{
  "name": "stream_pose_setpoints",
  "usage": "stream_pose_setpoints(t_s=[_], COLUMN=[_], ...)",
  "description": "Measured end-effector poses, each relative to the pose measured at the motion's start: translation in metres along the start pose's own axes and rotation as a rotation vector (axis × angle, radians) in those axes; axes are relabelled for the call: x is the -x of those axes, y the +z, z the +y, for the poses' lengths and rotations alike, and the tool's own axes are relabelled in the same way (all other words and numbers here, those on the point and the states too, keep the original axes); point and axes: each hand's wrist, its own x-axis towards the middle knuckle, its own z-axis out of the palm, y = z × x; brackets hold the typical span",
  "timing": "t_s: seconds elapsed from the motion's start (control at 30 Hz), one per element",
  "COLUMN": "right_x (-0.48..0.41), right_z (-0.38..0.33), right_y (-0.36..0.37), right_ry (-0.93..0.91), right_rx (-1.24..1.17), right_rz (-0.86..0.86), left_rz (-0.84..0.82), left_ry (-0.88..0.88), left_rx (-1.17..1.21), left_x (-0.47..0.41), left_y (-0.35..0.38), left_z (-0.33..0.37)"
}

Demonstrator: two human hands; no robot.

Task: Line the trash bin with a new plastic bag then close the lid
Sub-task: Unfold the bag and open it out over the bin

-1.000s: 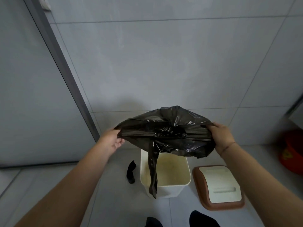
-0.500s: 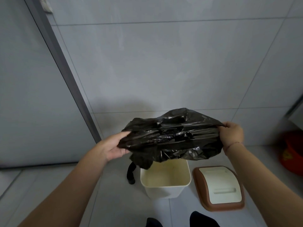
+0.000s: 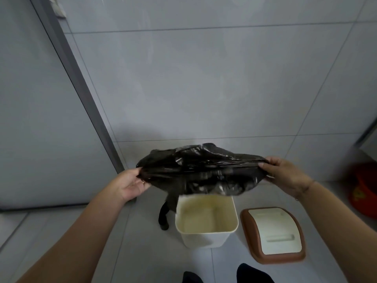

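Floor [image 3: 142, 252]: lid [image 3: 273, 234], brown-rimmed, is lying just right of the trash bin [image 3: 206, 219], which is standing open and unlined. Above the bin: black plastic bag [image 3: 202, 170] is hanging stretched between both hands. Left hand [image 3: 130, 183] is pinching its left edge; right hand [image 3: 285, 172] is gripping its right edge.

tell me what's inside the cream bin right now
Nothing shows inside the cream bin: bare, stained walls and floor, no liner. The black bag, stretched between left hand and right hand, covers its far rim.
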Motion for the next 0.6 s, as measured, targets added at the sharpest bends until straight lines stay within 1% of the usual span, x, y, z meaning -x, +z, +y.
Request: stream_pose_setpoints(t_s=[0.03, 0.1, 0.17, 0.2, 0.23, 0.27, 0.3, 0.33, 0.37, 0.4, 0.43, 0.47, 0.53, 0.57, 0.6], right_x=[-0.001, 0.0, 0.0, 0.0, 0.001, 0.002, 0.003, 0.005, 0.007, 0.008, 0.008, 0.008, 0.002, -0.002, -0.006], right_z=[0.002, 0.002, 0.003, 0.004, 0.004, 0.005, 0.004, 0.003, 0.001, 0.001, 0.002, 0.004, 0.011, 0.015, 0.02], right_y=[-0.001, -0.001, 0.001, 0.002, 0.006, 0.009, 0.012, 0.014, 0.015, 0.015, 0.014, 0.014, 0.014, 0.014, 0.014], right_ry=[0.036, 0.125, 0.203, 0.232, 0.249, 0.244, 0.218, 0.173, 0.131, 0.104, 0.082, 0.063, 0.037, 0.034, 0.04], right_rx=[-0.137, -0.339, -0.491, -0.545, -0.577, -0.578, -0.543, -0.472, -0.364, -0.239, -0.096, 0.057, 0.333, 0.4, 0.411], right_rz=[-0.007, -0.025, 0.012, 0.026, 0.024, 0.002, -0.04, -0.104, -0.175, -0.238, -0.263, -0.229, 0.007, 0.129, 0.229], left_rz=[-0.031, -0.123, -0.203, -0.172, -0.075, 0.068, 0.22, 0.329, 0.394, 0.432, 0.435, 0.403, 0.292, 0.258, 0.245], left_ry=[0.005, 0.007, -0.024, -0.03, -0.006, 0.042, 0.105, 0.168, 0.213, 0.23, 0.212, 0.171, 0.072, 0.033, 0.007], left_rx=[0.013, -0.063, -0.293, -0.451, -0.613, -0.733, -0.794, -0.792, -0.742, -0.668, -0.578, -0.473, -0.247, -0.141, -0.059], left_x=[0.001, 0.006, 0.011, 0.011, 0.01, 0.007, 0.005, 0.002, 0.0, -0.003, -0.005, -0.007, -0.009, -0.009, -0.009], left_y=[0.0, 0.0, 0.001, 0.002, 0.006, 0.01, 0.014, 0.017, 0.018, 0.018, 0.017, 0.016, 0.014, 0.016, 0.018], left_z=[0.0, 0.002, 0.003, 0.0, -0.003, -0.007, -0.01, -0.013, -0.013, -0.012, -0.009, -0.008, -0.011, -0.014, -0.017])
